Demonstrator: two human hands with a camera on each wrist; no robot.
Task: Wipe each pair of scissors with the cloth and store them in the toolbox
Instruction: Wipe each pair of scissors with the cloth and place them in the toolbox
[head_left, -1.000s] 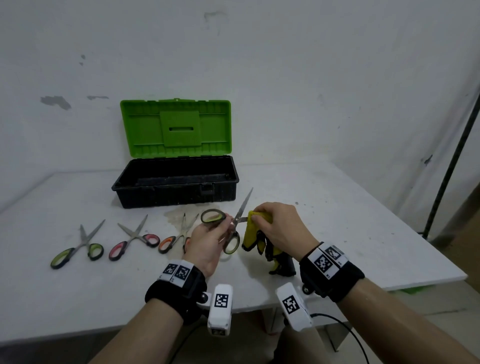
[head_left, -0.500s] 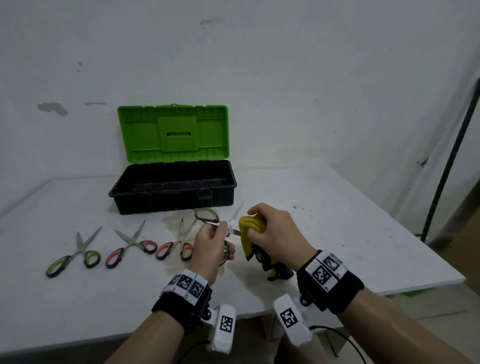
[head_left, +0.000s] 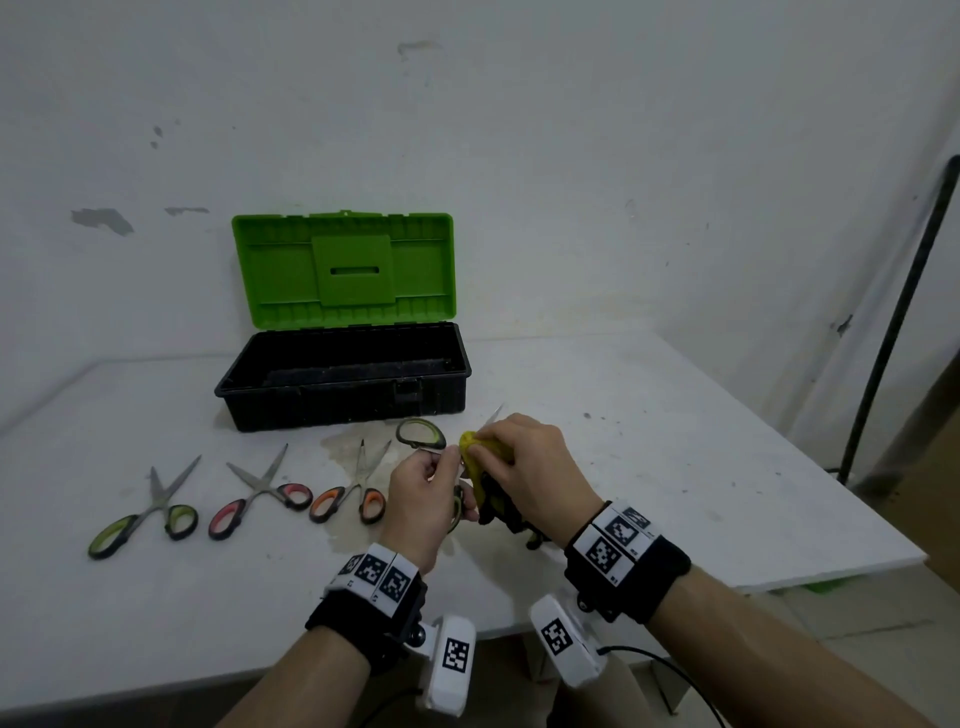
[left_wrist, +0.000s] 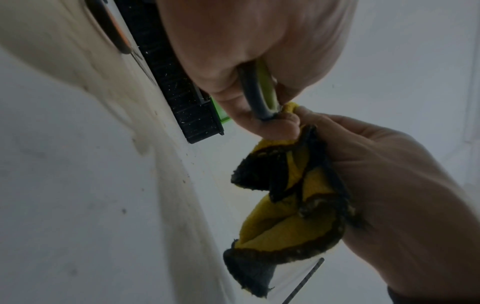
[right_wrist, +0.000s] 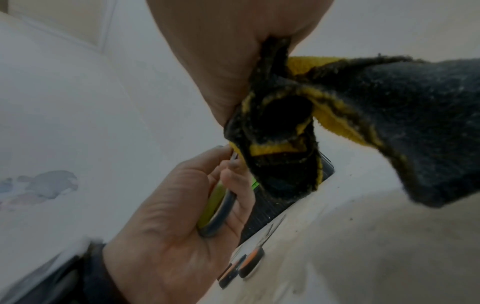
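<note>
Now the left hand (head_left: 423, 496) gripped the green-handled scissors (head_left: 422, 434) by a handle loop, blades running up and away under the right hand (head_left: 524, 467), whose fingers were clamped round the cloth (head_left: 480, 457) on them; toolbox (head_left: 343, 384) just beyond.

Green-handled scissors (head_left: 423, 441) wrapped in yellow cloth (head_left: 480, 452); black toolbox (head_left: 343, 382) open

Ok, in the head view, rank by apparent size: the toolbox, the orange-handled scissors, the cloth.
1. toolbox, clearly largest, though farthest away.
2. orange-handled scissors.
3. cloth, but the right hand bunches and covers much of it, so its rank against the scissors is unsure.
</note>
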